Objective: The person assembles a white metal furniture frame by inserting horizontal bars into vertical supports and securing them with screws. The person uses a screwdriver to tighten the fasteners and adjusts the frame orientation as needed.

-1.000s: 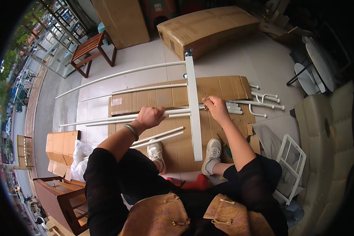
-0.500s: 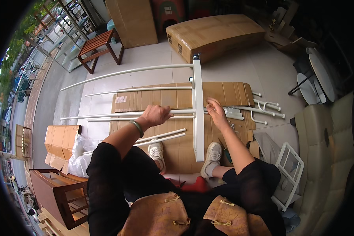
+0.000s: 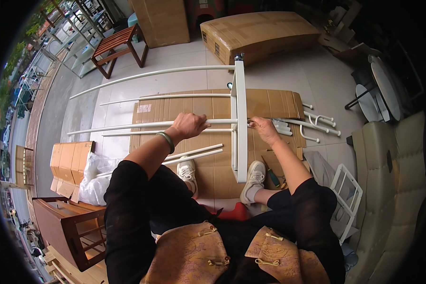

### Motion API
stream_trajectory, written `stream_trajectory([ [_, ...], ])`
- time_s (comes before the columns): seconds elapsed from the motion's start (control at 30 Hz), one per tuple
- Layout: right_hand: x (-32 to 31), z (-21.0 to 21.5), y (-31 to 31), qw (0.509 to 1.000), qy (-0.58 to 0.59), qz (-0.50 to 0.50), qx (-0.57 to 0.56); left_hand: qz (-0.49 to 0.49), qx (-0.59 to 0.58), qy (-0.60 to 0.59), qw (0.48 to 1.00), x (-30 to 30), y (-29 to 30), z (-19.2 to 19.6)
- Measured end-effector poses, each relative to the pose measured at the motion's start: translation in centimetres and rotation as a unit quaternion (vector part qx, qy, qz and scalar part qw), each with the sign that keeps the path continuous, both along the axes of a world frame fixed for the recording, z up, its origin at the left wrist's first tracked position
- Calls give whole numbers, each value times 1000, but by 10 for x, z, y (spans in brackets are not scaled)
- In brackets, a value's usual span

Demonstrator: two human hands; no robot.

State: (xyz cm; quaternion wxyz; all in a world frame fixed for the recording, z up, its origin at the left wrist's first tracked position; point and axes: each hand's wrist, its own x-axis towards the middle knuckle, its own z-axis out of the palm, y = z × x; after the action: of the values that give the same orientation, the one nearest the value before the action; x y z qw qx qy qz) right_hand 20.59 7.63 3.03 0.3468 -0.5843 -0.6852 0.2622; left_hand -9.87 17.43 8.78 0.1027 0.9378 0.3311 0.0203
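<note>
grip: your left hand (image 3: 190, 125) was closed around a white tube (image 3: 220, 121), the fist just left of the white end frame (image 3: 241, 104), which the tube's right end met. your right hand (image 3: 264, 129) was at the frame's outer face, level with that tube, thumb and fingers pinched together; whether they held a small part could not be told. as a judgement, the step asked you to keep the tube square to the frame, steady it close to the joint and work the fingertips in line with its axis, without pushing the frame sideways. farther out, other tubes (image 3: 175, 70) ran roughly parallel from the frame toward the left, and a dark fitting (image 3: 239, 57) capped its far end. below lay flat cardboard (image 3: 208, 182), with loose tubes (image 3: 199, 156) near your left shoe (image 3: 186, 171) and a green-handled screwdriver (image 3: 273, 178) beside the right one, best left clear of your feet.
</note>
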Motion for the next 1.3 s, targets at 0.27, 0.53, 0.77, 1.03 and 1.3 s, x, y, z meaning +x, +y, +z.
stream_trajectory([
  [0.27,-10,0,-14,927,299,-25,-226,-4,3,1,1000,-1,1,-1],
  [0.53,-23,4,-21,943,261,-69,-193,-3,0,7,1000,-1,1,0],
  [0.77,-25,2,-22,955,247,-70,-145,-3,-5,17,1000,-2,3,-3],
  [1.03,-26,-11,-19,967,207,-102,-108,22,-14,38,999,-1,-2,3],
  [1.3,-23,-23,-17,974,192,-107,-62,22,-1,16,1000,-2,-2,-3],
])
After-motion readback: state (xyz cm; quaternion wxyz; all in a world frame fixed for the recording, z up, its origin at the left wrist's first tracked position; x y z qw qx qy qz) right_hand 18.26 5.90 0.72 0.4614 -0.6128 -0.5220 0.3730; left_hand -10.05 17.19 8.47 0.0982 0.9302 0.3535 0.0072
